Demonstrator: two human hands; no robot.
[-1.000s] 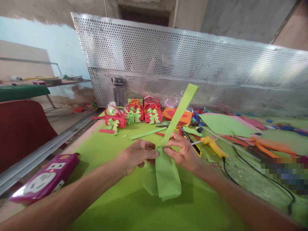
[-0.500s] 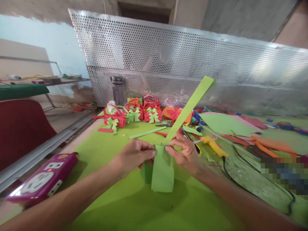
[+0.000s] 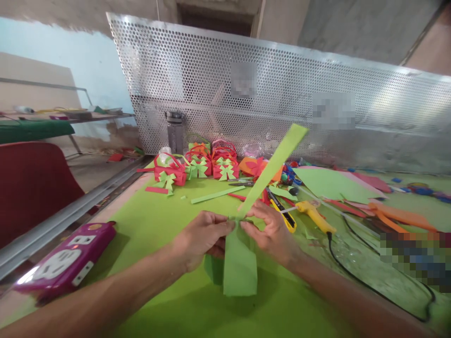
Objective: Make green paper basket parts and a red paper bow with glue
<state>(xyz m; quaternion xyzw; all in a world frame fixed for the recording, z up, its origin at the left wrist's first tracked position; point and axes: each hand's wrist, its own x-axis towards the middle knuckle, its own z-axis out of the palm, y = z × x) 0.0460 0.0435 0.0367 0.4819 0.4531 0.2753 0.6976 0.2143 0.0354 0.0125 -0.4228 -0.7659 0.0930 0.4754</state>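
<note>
A folded piece of green paper [image 3: 240, 263] hangs between my hands over the green tabletop [image 3: 148, 239], with a long light-green paper strip [image 3: 275, 166] slanting up to the right from its top. My left hand [image 3: 207, 234] pinches the top left edge between thumb and fingers. From the other side, my right hand [image 3: 269, 227] pinches the top right, where strip and folded part meet. A darker green flap shows behind, below my left fingers. How the strip joins the folded paper is hidden by my fingertips.
Small red paper bags with green bows [image 3: 225, 169] stand at the back beside a grey bottle [image 3: 175, 134]. A yellow glue gun [image 3: 313, 215] with its black cord and a utility knife [image 3: 283, 211] lie right. A purple power strip [image 3: 66, 260] sits left; a perforated metal panel [image 3: 204, 75] rises behind.
The folded paper has come slightly lower and nearer, and the strip's free end has dropped a little. My fingertips have drawn closer together at the top of the folded part.
</note>
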